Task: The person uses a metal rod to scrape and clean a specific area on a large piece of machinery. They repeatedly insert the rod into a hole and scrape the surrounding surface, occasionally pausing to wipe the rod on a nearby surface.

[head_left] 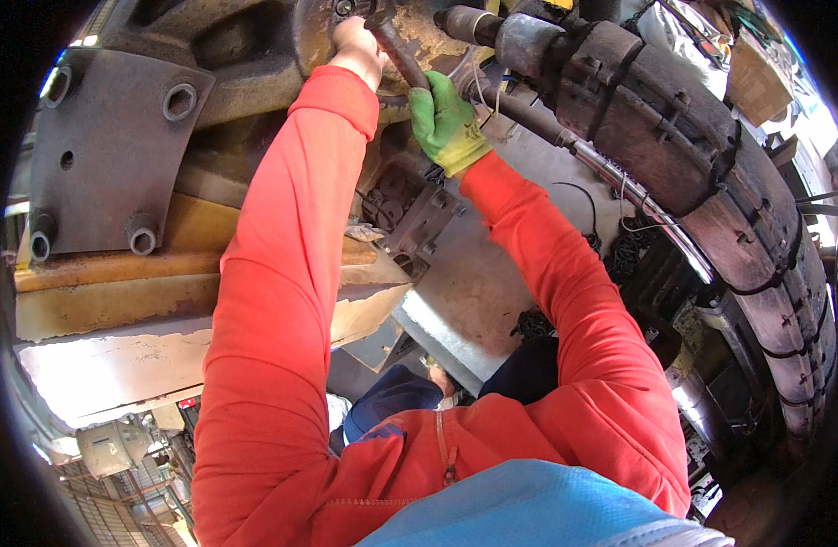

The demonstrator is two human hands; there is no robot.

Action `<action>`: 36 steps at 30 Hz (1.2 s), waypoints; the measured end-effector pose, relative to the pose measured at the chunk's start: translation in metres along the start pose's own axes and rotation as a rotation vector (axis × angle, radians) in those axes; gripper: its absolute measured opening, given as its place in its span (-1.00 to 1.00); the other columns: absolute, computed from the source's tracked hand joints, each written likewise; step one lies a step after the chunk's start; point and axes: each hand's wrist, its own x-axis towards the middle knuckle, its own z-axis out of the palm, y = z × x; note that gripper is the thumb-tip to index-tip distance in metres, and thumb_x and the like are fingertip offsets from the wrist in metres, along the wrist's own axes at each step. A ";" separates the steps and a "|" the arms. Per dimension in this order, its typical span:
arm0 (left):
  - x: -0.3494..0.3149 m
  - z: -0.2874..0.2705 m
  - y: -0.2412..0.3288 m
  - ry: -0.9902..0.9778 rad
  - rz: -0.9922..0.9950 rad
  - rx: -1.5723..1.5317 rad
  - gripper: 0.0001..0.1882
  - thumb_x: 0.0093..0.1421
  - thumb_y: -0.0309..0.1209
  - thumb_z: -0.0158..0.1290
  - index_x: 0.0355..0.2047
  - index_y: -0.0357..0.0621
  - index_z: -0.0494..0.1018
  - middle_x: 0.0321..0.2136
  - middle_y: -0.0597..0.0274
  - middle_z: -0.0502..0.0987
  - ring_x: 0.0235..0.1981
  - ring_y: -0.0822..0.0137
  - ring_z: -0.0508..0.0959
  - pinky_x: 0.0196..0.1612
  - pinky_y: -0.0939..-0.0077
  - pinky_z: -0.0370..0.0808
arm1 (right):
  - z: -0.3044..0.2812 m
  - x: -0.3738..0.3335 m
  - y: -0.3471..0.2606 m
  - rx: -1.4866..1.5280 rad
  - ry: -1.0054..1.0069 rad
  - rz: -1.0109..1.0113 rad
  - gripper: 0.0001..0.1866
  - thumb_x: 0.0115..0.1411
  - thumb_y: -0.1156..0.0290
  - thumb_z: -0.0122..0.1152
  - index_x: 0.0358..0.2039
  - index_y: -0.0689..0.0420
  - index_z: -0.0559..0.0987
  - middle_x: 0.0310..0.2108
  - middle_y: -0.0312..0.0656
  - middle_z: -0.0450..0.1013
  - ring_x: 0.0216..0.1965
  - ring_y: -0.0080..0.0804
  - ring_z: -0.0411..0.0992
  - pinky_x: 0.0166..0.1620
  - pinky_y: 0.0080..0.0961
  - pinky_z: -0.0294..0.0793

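Observation:
My bare left hand (357,44) is up at the top of the head view, against a large cast metal housing (428,32). Its fingers look curled, and what they hold is hidden. Just above it shows a round bolt head (344,7) in the housing. On my right hand (440,118) is a green and yellow work glove. That hand is closed round the lower end of a rusty brown bar (399,53), which slants up and left past my left hand. The bar's upper end lies close to the housing.
On the left is a metal plate (109,150) with several thick bolt sleeves, above a worn yellow beam (118,273). A heavy segmented track (665,137) curves down the right side. Beside it runs a shiny rod (638,196). A flat grey metal surface (474,283) lies below my arms.

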 end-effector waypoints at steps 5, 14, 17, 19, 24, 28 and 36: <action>0.000 -0.005 -0.001 -0.077 0.041 0.032 -0.80 0.17 -0.30 -0.17 -0.39 -0.18 0.34 -0.58 0.29 0.33 -0.58 0.32 0.32 -0.43 0.35 0.38 | 0.002 0.000 0.002 -0.012 -0.014 0.038 -0.68 0.22 0.16 -0.15 -0.21 0.16 0.33 -0.38 0.12 0.39 -0.33 0.16 0.38 -0.31 -0.10 0.35; 0.004 -0.006 -0.001 -0.112 0.054 0.170 -0.86 0.18 -0.45 -0.26 -0.30 -0.24 0.25 -0.62 0.29 0.24 -0.71 0.44 0.23 -0.66 0.60 0.22 | 0.008 0.002 0.009 -0.081 0.010 -0.075 -0.73 0.21 0.22 -0.10 -0.19 0.14 0.32 -0.48 0.09 0.40 -0.44 0.12 0.39 -0.39 -0.14 0.35; 0.007 -0.010 -0.002 -0.091 -0.008 0.081 -0.83 0.22 -0.41 -0.32 -0.27 -0.21 0.22 -0.63 0.34 0.22 -0.71 0.50 0.22 -0.71 0.69 0.16 | 0.007 -0.001 0.010 -0.104 -0.007 -0.082 -0.73 0.21 0.24 -0.07 -0.17 0.13 0.31 -0.53 0.07 0.39 -0.49 0.07 0.41 -0.43 -0.19 0.36; 0.009 -0.013 -0.002 -0.096 -0.011 0.158 -0.83 0.22 -0.41 -0.32 -0.27 -0.22 0.22 -0.63 0.35 0.21 -0.72 0.50 0.21 -0.71 0.69 0.16 | 0.006 -0.003 0.008 -0.087 -0.015 -0.096 -0.72 0.21 0.24 -0.06 -0.15 0.13 0.30 -0.54 0.06 0.39 -0.50 0.06 0.41 -0.43 -0.21 0.36; 0.017 -0.010 -0.002 -0.064 0.033 0.132 -0.84 0.18 -0.48 -0.31 -0.29 -0.21 0.26 -0.67 0.35 0.23 -0.73 0.47 0.21 -0.72 0.63 0.17 | 0.001 -0.003 0.002 0.016 -0.033 -0.020 -0.68 0.22 0.17 -0.15 -0.23 0.17 0.33 -0.42 0.13 0.39 -0.36 0.14 0.38 -0.33 -0.14 0.35; 0.014 -0.005 -0.003 -0.010 0.011 -0.004 -0.78 0.15 -0.29 -0.21 -0.44 -0.19 0.32 -0.65 0.32 0.27 -0.63 0.35 0.28 -0.52 0.39 0.30 | 0.000 0.000 0.000 -0.001 -0.007 -0.012 -0.69 0.21 0.16 -0.14 -0.22 0.16 0.34 -0.41 0.12 0.39 -0.35 0.12 0.39 -0.33 -0.15 0.35; 0.001 -0.004 0.000 -0.082 0.114 0.050 -0.75 0.14 -0.26 -0.18 -0.43 -0.20 0.34 -0.58 0.25 0.31 -0.61 0.27 0.33 -0.49 0.38 0.38 | 0.004 0.007 0.003 -0.053 0.012 -0.013 -0.71 0.20 0.17 -0.10 -0.26 0.14 0.35 -0.44 0.08 0.40 -0.36 0.11 0.39 -0.34 -0.15 0.35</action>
